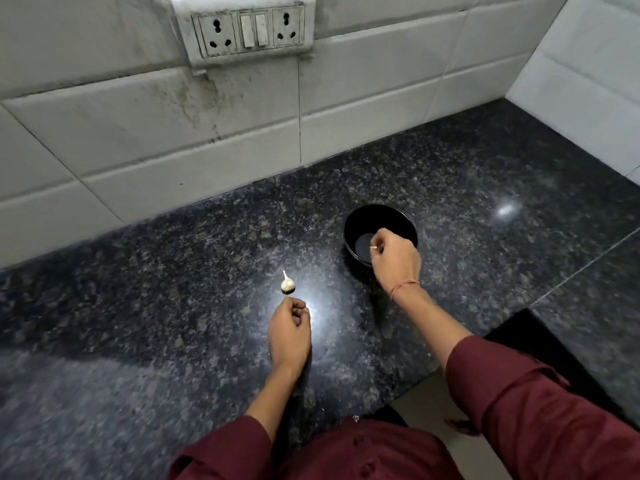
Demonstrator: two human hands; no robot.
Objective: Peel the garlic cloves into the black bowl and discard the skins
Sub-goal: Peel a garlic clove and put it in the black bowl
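Garlic bulb (287, 285), papery white and round, sits on the speckled dark granite table (173, 306), its thin stem pointing away toward the wall. Just beside it, the left hand (289, 329) curls its grip inward; I cannot tell if it holds anything. Over the glossy round black bowl (367, 216), the right hand (394, 261) has its grip pinching a small pale clove (373, 248).

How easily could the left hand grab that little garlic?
Probably yes: the left hand is just short of the garlic bulb, only bare counter between. The right hand, pinching a pale piece over the black bowl, is elsewhere.
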